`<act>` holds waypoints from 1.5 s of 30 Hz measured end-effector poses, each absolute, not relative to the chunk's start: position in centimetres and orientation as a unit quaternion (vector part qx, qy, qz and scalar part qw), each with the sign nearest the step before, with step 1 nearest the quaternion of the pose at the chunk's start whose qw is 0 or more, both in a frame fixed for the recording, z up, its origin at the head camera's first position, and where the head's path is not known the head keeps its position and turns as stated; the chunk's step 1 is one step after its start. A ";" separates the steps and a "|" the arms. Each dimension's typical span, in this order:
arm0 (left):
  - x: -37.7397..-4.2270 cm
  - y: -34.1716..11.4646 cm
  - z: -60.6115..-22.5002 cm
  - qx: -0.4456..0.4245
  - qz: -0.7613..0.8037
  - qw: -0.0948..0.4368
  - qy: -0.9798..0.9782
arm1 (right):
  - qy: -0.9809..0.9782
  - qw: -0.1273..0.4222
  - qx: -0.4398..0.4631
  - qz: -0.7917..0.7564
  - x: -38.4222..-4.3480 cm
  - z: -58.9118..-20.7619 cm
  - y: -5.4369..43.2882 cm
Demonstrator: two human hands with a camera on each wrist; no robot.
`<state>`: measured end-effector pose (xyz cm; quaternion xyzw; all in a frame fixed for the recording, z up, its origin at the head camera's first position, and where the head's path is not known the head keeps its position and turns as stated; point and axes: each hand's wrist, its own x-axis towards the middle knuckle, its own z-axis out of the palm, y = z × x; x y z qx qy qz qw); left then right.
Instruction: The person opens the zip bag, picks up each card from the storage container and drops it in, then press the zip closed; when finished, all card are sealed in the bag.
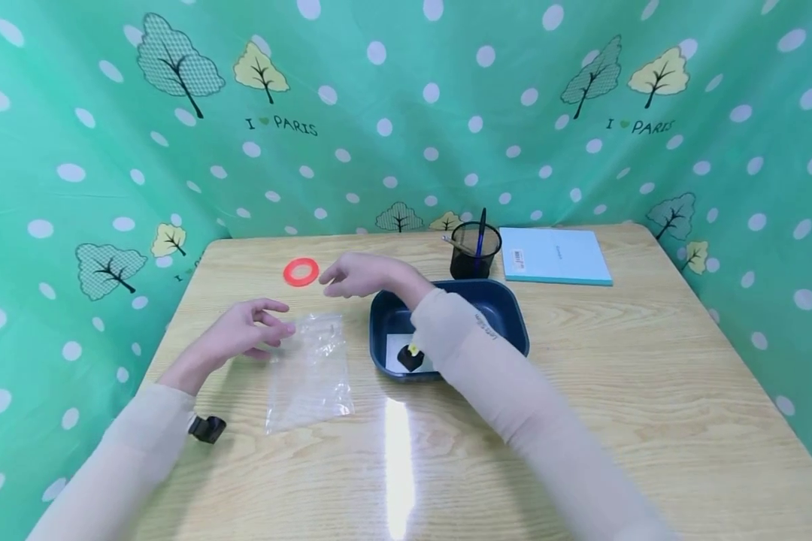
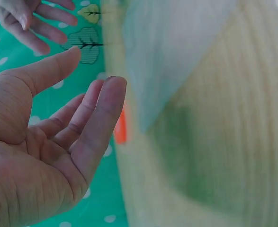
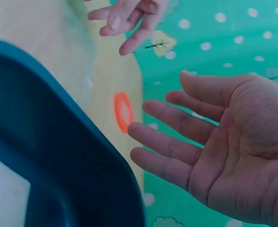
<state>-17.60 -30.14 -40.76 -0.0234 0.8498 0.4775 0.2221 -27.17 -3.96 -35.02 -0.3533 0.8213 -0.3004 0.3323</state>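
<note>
A clear plastic zip bag (image 1: 311, 379) lies flat on the table. My left hand (image 1: 246, 329) hovers at its upper left edge, fingers loosely bent and holding nothing; the left wrist view shows the palm and bare fingers (image 2: 105, 104). My right hand (image 1: 359, 275) is above the table beside an orange-red ring (image 1: 288, 272), its forearm crossing over a dark blue basin (image 1: 522, 330). In the right wrist view its fingers (image 3: 167, 142) are spread with nothing between them. A white paper (image 1: 394, 353) shows inside the basin, partly hidden by the right sleeve and wrist camera.
Behind the basin stands a black mesh pen cup (image 1: 472, 264) with a pen and a pencil. A light blue book (image 1: 555, 255) lies to its right, at the table's back edge. A green patterned curtain (image 1: 406, 98) surrounds the wooden table (image 1: 649, 421).
</note>
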 end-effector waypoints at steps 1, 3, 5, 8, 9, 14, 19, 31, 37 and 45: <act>-17.6 -30.0 -41.1 -0.027 0.479 0.224 0.848 | 0.821 0.339 -0.347 -0.301 -27.1 -35.3 -4.4; -17.6 -29.8 -41.7 -0.035 0.486 0.228 0.843 | 0.824 0.345 -0.335 -0.299 -26.9 -35.7 -5.1; -17.6 -29.6 -42.2 -0.040 0.496 0.231 0.836 | 0.829 0.345 -0.326 -0.296 -26.9 -36.2 -5.7; -17.7 -29.3 -42.7 -0.045 0.507 0.233 0.828 | 0.835 0.352 -0.314 -0.283 -26.8 -37.0 -6.4; -17.7 -29.3 -42.9 -0.045 0.508 0.234 0.828 | 0.835 0.357 -0.309 -0.282 -26.8 -37.2 -6.6; -17.9 -29.3 -43.6 -0.050 0.509 0.234 0.827 | 0.845 0.375 -0.274 -0.267 -26.7 -38.5 -7.5; -18.1 -29.2 -44.3 -0.055 0.506 0.227 0.830 | 0.851 0.378 -0.254 -0.262 -26.6 -39.2 -8.0; -18.3 -28.2 -45.2 -0.051 0.474 0.192 0.858 | 0.864 0.367 -0.247 -0.239 -26.4 -40.7 -9.0; -18.4 -27.8 -45.1 -0.047 0.457 0.171 0.872 | 0.865 0.369 -0.235 -0.244 -26.2 -40.6 -9.0; -18.1 -27.8 -45.2 -0.053 0.458 0.163 0.872 | 0.856 0.373 -0.237 -0.267 -26.2 -40.8 -9.1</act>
